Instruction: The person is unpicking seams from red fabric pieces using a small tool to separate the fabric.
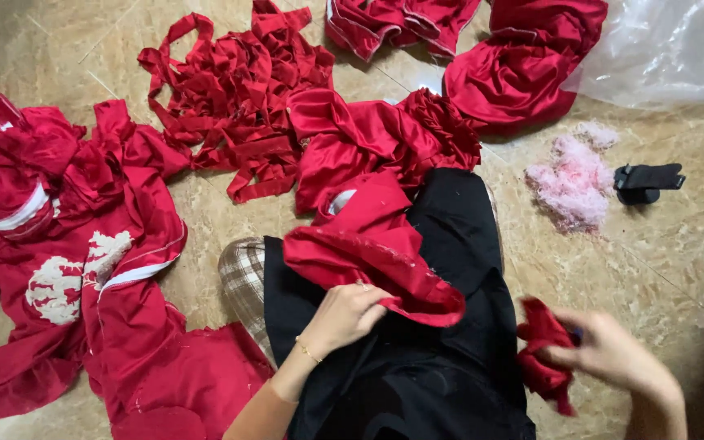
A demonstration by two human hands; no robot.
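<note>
Your left hand [350, 314] is closed on the folded edge of a red satin piece [372, 253] that lies across your lap, over the black garment [450, 244] covering your legs; your right hand [613, 352] is clamped around a small bunched red scrap [543, 354] held just off the floor at your right side, well apart from the left. Keep the left-hand pinch close to the frayed seam edge, where pale thread ends show along the fold, so the slippery cloth does not slide off your lap, and keep the scrap gathered tight in the right fist so no loose end drags. The right hand is motion-blurred, and a dark item may sit between its fingers, though the view does not settle what it is. The satin is glossy and drapes in soft, deep folds; handle it with a flat grip, not with fingertips alone. On the stone-patterned tile floor [678, 269], toward its far edge, lie a tangle of narrow red strips [230, 90] and further heaped red panels [523, 65]; along the left edge lies a red garment with white trim and a pale printed motif [83, 269]. Toward the right edge rests a fluffy pink clump of fibre [572, 183] (light and easily scattered), just beside a small black clip-like object [645, 181], with clear crinkled plastic sheeting [670, 49] in the far right corner.
</note>
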